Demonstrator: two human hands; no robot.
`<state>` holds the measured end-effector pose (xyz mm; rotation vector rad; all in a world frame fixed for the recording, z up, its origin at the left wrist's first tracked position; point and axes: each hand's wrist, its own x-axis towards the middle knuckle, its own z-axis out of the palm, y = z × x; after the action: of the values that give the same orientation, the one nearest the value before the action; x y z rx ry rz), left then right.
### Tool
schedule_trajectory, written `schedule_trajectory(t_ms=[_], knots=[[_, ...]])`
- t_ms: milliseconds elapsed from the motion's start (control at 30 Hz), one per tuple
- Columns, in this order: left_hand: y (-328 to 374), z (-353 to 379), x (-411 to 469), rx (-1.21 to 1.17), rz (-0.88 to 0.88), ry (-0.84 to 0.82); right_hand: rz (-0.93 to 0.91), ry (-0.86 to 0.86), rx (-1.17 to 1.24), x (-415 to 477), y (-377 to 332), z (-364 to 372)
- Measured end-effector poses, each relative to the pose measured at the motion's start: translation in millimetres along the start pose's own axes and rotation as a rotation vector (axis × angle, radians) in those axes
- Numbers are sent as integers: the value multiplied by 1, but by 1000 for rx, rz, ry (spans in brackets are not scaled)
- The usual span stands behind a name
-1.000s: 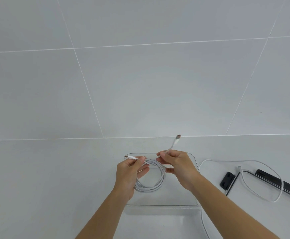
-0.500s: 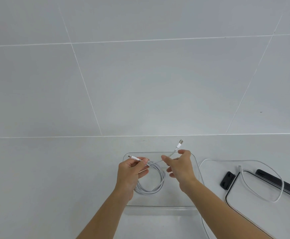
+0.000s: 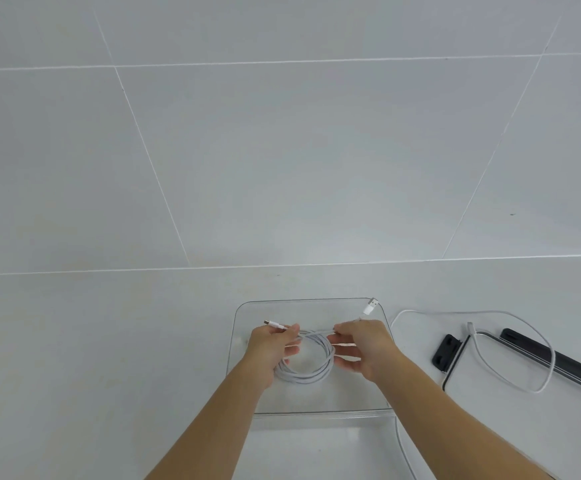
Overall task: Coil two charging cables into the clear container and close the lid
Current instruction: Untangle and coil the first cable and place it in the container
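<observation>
Lid partly beyond the right picture edge

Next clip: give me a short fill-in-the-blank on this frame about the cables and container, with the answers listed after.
The left hand and right hand grip the coiled cable, whose colour is ____.
The loose cable lies to the ____ of the container.
The lid has a ____ rim.
Missing words: white; right; black.
</observation>
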<state>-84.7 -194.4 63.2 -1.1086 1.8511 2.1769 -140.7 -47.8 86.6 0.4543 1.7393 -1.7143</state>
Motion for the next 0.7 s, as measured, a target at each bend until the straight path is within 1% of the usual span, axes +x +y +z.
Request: schedule_trajectory(t_ms=[133,300,467,533,633,700], knots=[[-4,9,19,97,-58,71,28,53,45,11,5,1],[-6,21,32,218,-59,149,42,95,96,21,9,-1],[-16,22,47,367,-124,322,48,119,144,26,10,2],[-15,20,52,340,-127,349,52,131,153,29,9,4],[-11,17,52,219,-101,308,64,139,157,32,10,4],[-10,12,52,254,-69,299,68,141,155,34,11,5]])
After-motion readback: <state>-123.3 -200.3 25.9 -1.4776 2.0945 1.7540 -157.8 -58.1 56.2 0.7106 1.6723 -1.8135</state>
